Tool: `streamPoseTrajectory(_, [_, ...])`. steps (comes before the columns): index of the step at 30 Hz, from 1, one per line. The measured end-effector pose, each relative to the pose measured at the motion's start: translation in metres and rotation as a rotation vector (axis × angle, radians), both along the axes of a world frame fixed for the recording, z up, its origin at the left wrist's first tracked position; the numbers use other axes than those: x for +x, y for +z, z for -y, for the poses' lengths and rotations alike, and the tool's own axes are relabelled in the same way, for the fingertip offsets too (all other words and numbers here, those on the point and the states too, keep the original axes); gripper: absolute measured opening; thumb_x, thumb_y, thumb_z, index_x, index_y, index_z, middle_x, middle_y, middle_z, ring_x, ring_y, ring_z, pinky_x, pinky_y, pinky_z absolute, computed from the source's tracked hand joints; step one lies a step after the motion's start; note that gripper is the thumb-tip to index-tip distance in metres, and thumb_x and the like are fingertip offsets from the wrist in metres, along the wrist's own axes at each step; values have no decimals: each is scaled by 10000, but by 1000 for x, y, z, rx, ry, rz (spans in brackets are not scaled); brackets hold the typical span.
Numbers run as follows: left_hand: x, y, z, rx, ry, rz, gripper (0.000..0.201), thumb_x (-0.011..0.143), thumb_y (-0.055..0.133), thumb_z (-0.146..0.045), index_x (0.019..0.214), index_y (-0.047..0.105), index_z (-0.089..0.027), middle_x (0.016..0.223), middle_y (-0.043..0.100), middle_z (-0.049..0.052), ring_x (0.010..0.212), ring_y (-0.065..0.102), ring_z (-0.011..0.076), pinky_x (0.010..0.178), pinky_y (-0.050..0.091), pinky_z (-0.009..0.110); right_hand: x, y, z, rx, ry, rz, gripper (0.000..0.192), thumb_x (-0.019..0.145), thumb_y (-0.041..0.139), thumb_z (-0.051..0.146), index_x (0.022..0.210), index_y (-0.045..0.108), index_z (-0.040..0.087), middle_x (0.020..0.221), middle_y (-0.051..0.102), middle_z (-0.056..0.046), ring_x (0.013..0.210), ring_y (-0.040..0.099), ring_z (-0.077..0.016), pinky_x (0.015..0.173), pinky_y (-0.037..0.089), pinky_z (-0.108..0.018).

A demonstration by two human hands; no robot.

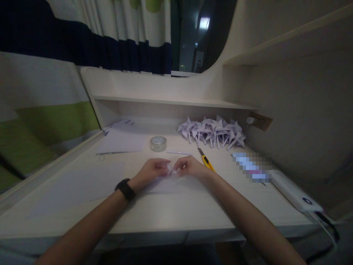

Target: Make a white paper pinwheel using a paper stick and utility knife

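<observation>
While your left hand (153,170) and right hand (189,166) both pinch the small folded paper (172,170) just in front of the tape roll (158,143), keep it low to the desk (82,191) and crease firmly

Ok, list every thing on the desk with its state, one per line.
Left hand: pinching the paper piece.
Right hand: pinching the paper piece.
Paper piece: small, crumpled or folded, held between both hands.
Tape roll: lying flat.
Knife: blade out, lying on the desk.
Pinwheels: folded, piled together.
Sheets: lying flat.
</observation>
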State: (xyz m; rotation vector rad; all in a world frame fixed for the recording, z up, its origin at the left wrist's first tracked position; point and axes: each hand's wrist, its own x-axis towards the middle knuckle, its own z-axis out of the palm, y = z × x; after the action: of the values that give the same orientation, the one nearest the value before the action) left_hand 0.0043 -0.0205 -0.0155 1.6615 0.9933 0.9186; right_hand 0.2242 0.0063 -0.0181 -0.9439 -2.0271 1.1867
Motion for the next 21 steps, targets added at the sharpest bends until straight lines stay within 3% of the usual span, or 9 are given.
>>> streamPoseTrajectory(15, [3,3,3,4,-10,-17,420,632,748,-183,1038,691,-95,747,727,61,665,666,179,673,530,317,0,-5,0,-15,20,-18,316,547,841,314,778,719,137,650,637,4,578,502,-106,554,355,-227])
streamPoseTrajectory(21, [1,-4,-1,-21,-36,-7,410,663,736,-203,1054,685,-89,717,719,61,637,660,174,654,526,316,1,-6,-1,-3,32,-4,316,551,841,325,778,727,139,650,640,0,578,493,-104,550,352,-226])
